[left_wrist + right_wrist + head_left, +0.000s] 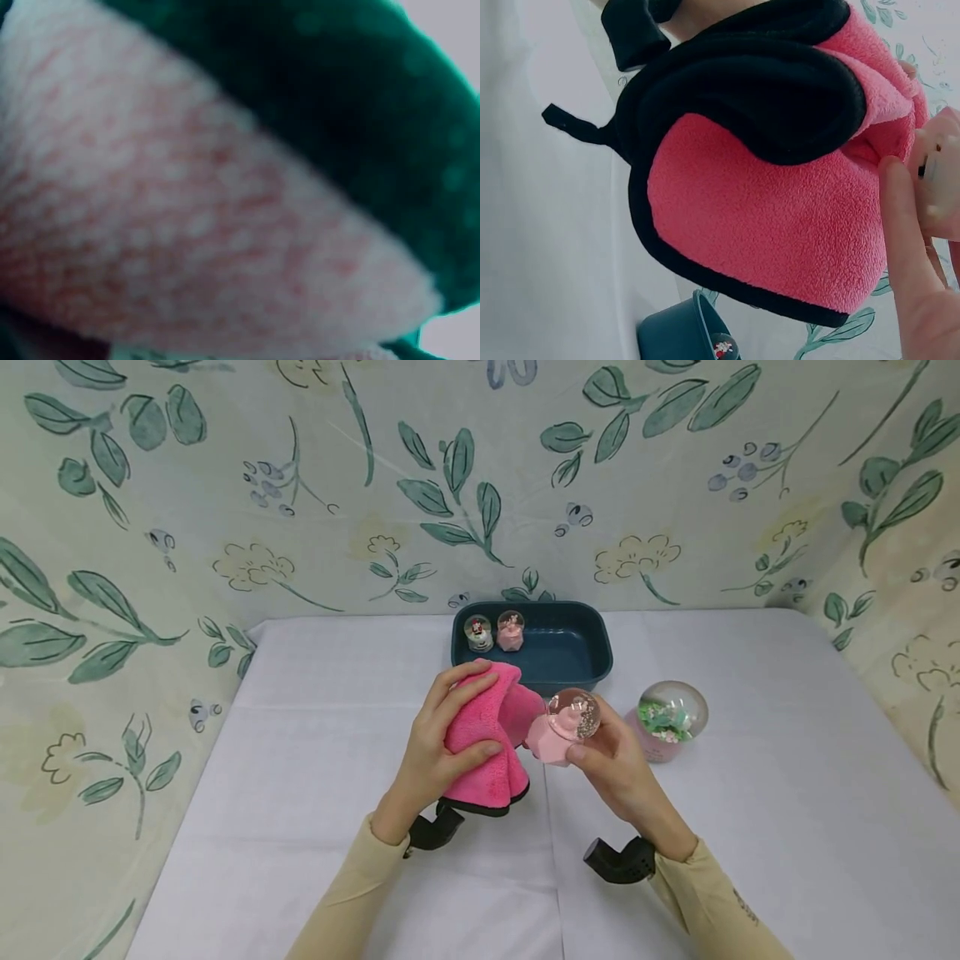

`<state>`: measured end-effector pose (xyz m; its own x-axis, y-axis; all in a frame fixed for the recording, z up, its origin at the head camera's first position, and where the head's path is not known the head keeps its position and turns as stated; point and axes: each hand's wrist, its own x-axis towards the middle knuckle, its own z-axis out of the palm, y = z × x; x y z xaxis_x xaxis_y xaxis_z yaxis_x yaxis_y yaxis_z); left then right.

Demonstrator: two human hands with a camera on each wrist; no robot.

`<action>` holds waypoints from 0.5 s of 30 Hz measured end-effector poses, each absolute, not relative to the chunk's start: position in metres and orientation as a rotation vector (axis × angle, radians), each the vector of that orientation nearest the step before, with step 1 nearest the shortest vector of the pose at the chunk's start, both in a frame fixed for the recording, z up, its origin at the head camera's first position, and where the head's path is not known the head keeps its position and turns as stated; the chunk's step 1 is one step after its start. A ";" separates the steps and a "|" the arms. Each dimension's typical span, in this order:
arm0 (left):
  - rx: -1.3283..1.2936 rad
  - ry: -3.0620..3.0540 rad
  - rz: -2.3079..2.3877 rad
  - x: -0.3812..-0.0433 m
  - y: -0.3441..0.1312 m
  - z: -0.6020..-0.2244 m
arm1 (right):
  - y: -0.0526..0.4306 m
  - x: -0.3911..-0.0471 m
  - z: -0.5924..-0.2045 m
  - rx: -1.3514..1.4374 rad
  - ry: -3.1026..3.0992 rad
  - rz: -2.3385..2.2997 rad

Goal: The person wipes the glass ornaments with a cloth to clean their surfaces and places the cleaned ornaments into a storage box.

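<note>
Floral fabric (330, 552) backs the white tablecloth (322, 710); the left hand (429, 752) grips a fluffy pink, black-edged cloth (480, 720), the right hand (619, 768) a clear-domed, pale-pink snow globe (562, 727).

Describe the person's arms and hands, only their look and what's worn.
The left hand and right hand wear no gloves. The left sleeve and right sleeve are pale yellow-beige, reaching the wrists; the right one bears a dark marking, too small to read. The left wrist device and right wrist device are black and bent.
</note>
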<state>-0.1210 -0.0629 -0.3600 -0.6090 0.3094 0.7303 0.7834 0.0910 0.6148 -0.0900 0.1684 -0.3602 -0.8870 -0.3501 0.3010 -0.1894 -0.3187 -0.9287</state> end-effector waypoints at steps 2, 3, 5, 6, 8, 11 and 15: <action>-1.073 -1.960 -1.539 -0.121 -0.063 -0.360 | 0.169 -0.089 -0.360 -0.681 1.821 -2.355; -1.072 -1.961 -1.541 -0.121 -0.063 -0.360 | 0.169 -0.089 -0.359 -0.668 1.851 -2.347; -1.074 -1.957 -1.546 -0.120 -0.062 -0.360 | 0.169 -0.088 -0.359 -0.641 1.910 -2.329; -1.075 -1.957 -1.546 -0.120 -0.062 -0.360 | 0.169 -0.088 -0.358 -0.633 1.937 -2.318; -1.075 -1.959 -1.546 -0.120 -0.062 -0.360 | 0.169 -0.089 -0.358 -0.621 1.977 -2.303; -1.078 -1.962 -1.551 -0.119 -0.061 -0.361 | 0.170 -0.089 -0.357 -0.618 2.007 -2.285; -1.079 -1.976 -1.561 -0.118 -0.060 -0.360 | 0.170 -0.091 -0.356 -0.630 2.026 -2.273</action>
<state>-0.1185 -0.0603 -0.3599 -0.6225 0.3224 0.7131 0.7684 0.0789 0.6351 -0.0905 0.1705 -0.3556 -0.9174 -0.2872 0.2755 -0.2408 -0.1507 -0.9588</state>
